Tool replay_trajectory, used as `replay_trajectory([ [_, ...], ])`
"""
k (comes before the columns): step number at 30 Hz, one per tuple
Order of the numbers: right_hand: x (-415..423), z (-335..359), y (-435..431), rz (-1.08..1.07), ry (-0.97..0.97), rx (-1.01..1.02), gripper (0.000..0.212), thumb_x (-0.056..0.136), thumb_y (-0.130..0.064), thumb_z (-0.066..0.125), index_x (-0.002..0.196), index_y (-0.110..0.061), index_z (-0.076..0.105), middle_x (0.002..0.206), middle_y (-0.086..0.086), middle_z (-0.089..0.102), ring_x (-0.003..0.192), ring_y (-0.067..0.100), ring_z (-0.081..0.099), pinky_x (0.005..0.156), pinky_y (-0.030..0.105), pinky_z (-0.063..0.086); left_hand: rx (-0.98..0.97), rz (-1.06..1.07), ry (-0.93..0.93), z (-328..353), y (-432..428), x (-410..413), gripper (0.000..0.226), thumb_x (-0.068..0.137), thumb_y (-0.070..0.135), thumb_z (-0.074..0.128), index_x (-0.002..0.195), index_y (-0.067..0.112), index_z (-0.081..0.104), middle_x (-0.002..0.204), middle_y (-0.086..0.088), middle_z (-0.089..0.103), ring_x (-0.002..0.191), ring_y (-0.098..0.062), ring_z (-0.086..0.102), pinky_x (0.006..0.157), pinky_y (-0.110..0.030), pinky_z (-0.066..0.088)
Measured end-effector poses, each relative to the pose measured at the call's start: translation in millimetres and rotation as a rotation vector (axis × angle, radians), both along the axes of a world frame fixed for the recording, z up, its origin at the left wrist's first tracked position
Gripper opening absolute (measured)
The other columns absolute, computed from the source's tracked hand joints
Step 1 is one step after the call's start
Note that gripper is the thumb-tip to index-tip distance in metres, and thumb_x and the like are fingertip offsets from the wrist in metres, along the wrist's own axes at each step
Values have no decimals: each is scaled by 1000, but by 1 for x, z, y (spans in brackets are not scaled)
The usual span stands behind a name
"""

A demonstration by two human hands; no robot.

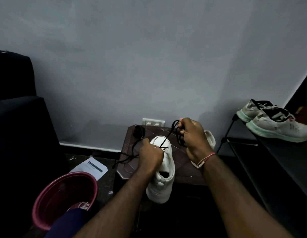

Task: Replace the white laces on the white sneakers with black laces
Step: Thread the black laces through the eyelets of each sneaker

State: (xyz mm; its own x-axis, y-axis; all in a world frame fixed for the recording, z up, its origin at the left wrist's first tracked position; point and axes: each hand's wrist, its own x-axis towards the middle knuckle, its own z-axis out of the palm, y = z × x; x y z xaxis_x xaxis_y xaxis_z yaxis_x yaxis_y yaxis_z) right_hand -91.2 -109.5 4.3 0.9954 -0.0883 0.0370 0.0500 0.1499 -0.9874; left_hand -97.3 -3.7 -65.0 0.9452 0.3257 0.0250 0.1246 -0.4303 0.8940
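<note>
Black lace going into a white sneaker on the small worktop

The white sneaker (164, 170) stands mid-worktop (182, 157), toe to 12 o'clock, heel overhanging the near edge. The left hand (150, 156) clenches its eyelet part. The right hand (194, 134), at 1 o'clock, grasps the bunched black lace (180, 141), one strand taut. The lace is light, limp and tangles easily (better to pinch near its tip), and the shoe may tip. The eyelets hide under the left hand, and a second sneaker (210, 139) is half covered.
</note>
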Motion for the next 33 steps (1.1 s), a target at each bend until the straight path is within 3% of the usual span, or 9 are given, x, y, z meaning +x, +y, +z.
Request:
replay_trajectory([
  [5, -1, 1, 5, 26, -41, -48, 34, 98, -16, 44, 65, -14, 51, 45, -5, 40, 34, 4, 26, 35, 14, 20, -74, 26, 7, -1, -2, -1, 48, 86, -1, 49, 133, -3, 43, 124, -22, 59, 118, -33, 54, 88, -25, 36],
  [10, 1, 14, -18, 191, -49, -912, 25, 95, -16, 58, 79, -1, 70, 60, 3, 62, 34, -1, 42, 37, 11, 30, -108, -52, 0, -5, 3, 0, 53, 81, 2, 52, 134, 6, 45, 115, -13, 62, 115, -31, 55, 85, -24, 38],
  [12, -3, 19, -25, 239, -39, -1094, 15, 92, -11, 61, 84, -3, 72, 66, 2, 67, 35, -5, 46, 39, 8, 34, -14, -133, -88, -4, 9, 0, 71, 74, 11, 59, 141, 16, 40, 120, -7, 59, 119, -26, 52, 96, -28, 40],
  [16, -11, 24, -27, 365, 13, -997, 11, 92, -4, 61, 85, -5, 69, 46, -6, 60, 34, 3, 47, 37, 16, 37, 121, -419, -233, 9, 13, 0, 85, 70, 30, 63, 147, 34, 27, 122, 3, 59, 117, -14, 54, 102, -39, 43],
  [20, -13, 30, -25, 443, 10, -947, 11, 92, -2, 60, 88, -1, 70, 54, 2, 65, 37, 11, 53, 39, 22, 42, -127, -545, -197, 22, 16, 8, 59, 72, 12, 68, 129, 13, 53, 87, -1, 68, 88, -16, 66, 81, -36, 55],
  [23, -10, 34, -25, 424, 44, -800, 12, 95, 1, 53, 103, 2, 63, 61, 2, 68, 41, 10, 58, 39, 23, 46, -260, -327, -275, 27, 25, 16, 30, 77, -12, 62, 104, 1, 67, 92, -13, 72, 83, -20, 67, 73, -27, 53],
  [26, -4, 34, -25, 266, -17, -571, 19, 99, -1, 45, 113, 6, 57, 80, 12, 66, 49, 16, 60, 44, 23, 49, -457, -26, -225, 20, 41, 19, 25, 75, -13, 62, 89, 6, 68, 80, -9, 71, 73, -18, 66, 65, -20, 53],
  [30, 1, 35, -22, 26, -159, -411, 20, 102, -13, 43, 111, -8, 60, 83, 6, 73, 80, 18, 66, 70, 27, 46, -357, 184, -95, 3, 57, 25, 18, 78, -1, 67, 89, 12, 67, 90, -8, 71, 82, -18, 64, 79, -25, 49],
  [33, 2, 41, -13, 74, -143, -534, 15, 102, -17, 43, 109, -15, 56, 86, 5, 75, 85, 17, 65, 68, 26, 44, -173, 230, -80, 3, 66, 22, 26, 74, 5, 60, 97, 16, 66, 100, -9, 68, 96, -27, 63, 90, -36, 51],
])
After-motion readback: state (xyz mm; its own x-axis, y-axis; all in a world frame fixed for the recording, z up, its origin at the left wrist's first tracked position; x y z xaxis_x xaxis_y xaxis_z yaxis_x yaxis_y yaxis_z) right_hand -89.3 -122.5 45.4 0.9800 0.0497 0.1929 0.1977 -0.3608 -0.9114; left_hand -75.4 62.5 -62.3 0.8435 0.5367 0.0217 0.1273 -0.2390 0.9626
